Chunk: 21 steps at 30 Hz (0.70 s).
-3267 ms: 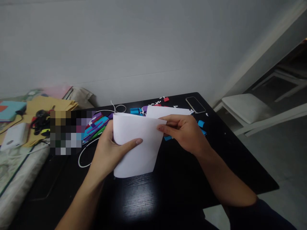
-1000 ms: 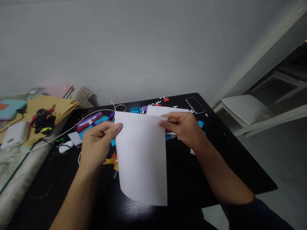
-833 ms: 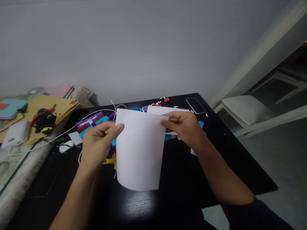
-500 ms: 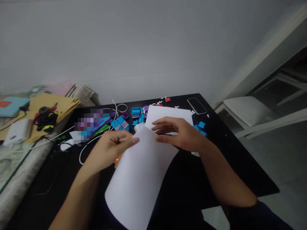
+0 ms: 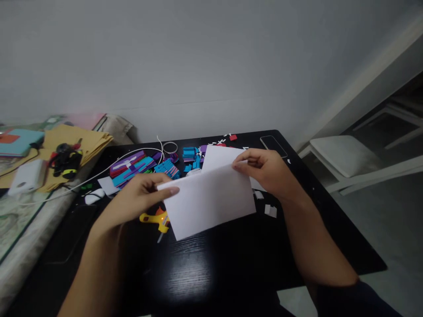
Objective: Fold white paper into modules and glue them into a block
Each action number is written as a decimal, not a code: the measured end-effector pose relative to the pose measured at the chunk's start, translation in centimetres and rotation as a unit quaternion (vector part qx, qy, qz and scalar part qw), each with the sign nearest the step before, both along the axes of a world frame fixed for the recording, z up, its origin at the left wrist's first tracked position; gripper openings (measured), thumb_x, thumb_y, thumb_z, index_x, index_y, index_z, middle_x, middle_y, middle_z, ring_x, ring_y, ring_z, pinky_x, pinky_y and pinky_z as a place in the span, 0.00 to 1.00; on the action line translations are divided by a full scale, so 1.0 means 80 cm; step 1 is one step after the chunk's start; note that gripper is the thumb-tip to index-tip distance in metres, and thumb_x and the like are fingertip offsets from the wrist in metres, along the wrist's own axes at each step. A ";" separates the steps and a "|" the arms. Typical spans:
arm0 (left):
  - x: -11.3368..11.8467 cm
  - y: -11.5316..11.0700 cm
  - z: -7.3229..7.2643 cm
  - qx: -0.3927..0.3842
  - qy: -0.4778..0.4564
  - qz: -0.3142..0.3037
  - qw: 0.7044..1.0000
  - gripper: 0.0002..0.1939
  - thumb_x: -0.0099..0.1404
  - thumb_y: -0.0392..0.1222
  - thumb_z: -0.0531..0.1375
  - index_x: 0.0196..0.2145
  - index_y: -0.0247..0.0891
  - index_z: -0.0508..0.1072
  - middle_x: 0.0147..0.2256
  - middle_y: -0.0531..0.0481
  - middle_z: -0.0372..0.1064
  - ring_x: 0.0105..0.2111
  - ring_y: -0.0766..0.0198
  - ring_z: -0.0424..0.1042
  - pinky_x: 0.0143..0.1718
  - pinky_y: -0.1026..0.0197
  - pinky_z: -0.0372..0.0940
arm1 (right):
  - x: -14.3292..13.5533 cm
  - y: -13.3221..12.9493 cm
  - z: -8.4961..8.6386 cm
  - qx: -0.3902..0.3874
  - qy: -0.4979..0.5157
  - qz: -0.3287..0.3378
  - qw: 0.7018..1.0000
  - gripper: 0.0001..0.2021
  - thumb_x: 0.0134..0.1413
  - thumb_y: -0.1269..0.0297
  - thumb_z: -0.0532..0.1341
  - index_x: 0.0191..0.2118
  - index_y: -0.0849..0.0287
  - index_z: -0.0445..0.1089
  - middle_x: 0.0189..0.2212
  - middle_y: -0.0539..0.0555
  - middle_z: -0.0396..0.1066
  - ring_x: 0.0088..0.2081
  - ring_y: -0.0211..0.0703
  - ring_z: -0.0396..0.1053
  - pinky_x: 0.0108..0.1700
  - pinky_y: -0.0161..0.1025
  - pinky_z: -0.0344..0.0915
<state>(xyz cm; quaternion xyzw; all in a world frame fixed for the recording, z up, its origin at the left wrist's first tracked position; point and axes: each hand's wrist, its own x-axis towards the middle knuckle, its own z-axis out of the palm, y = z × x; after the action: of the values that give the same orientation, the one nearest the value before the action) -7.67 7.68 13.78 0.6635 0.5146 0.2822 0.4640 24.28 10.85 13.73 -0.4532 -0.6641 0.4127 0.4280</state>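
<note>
One grey wall (image 5: 211, 66) at the back; glossy black desk (image 5: 244, 259) below it, white chair (image 5: 343, 156) off to the right. White sheet (image 5: 211, 202), looks folded, is held over the desk. Likely light, bendy, easy to crease; best grip is both ends of the top edge. Left hand (image 5: 142, 196) fingers pinch its left end, right hand (image 5: 266, 171) fingers its right. Yellow tool (image 5: 162, 222), white scraps (image 5: 270, 211) on desk.

Left hand (image 5: 143, 193) had some fingertips hidden behind folded white paper sheet (image 5: 209, 204), which covered parts of yellow plastic tool (image 5: 153, 219) and second white paper sheet (image 5: 218, 157). Light-blue rectangular booklet (image 5: 26, 147) ran past left edge, dark fabric sleeve (image 5: 353, 301) past bottom.
</note>
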 end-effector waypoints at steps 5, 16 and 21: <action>-0.003 0.005 -0.006 0.063 -0.095 0.144 0.983 0.13 0.57 0.50 0.71 0.28 0.40 0.76 0.22 0.54 0.69 0.20 0.67 0.66 0.21 0.67 0.60 | 0.021 0.008 0.000 -0.106 -0.100 0.169 0.975 0.11 0.55 0.55 0.70 0.37 0.57 0.77 0.29 0.51 0.76 0.30 0.40 0.72 0.33 0.37 0.65; 0.054 -0.014 -0.011 0.016 -0.076 0.022 0.997 0.11 0.64 0.49 0.67 0.35 0.39 0.79 0.27 0.53 0.72 0.23 0.69 0.68 0.22 0.69 0.60 | -0.061 -0.019 -0.034 -0.148 0.036 0.181 0.972 0.17 0.50 0.52 0.74 0.33 0.60 0.73 0.29 0.50 0.73 0.32 0.40 0.70 0.32 0.35 0.63; 0.047 -0.012 -0.009 0.095 -0.153 0.157 0.971 0.09 0.60 0.45 0.71 0.33 0.38 0.78 0.26 0.54 0.74 0.25 0.68 0.72 0.27 0.68 0.67 | -0.044 -0.010 -0.024 -0.155 0.186 0.070 0.968 0.17 0.48 0.58 0.75 0.43 0.58 0.75 0.37 0.53 0.78 0.39 0.45 0.76 0.41 0.40 0.72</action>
<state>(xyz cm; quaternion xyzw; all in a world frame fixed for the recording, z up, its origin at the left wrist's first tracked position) -3.92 6.70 13.02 0.5648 0.5058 0.4972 0.4218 20.76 10.02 11.83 -0.3814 -0.5310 0.6168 0.4384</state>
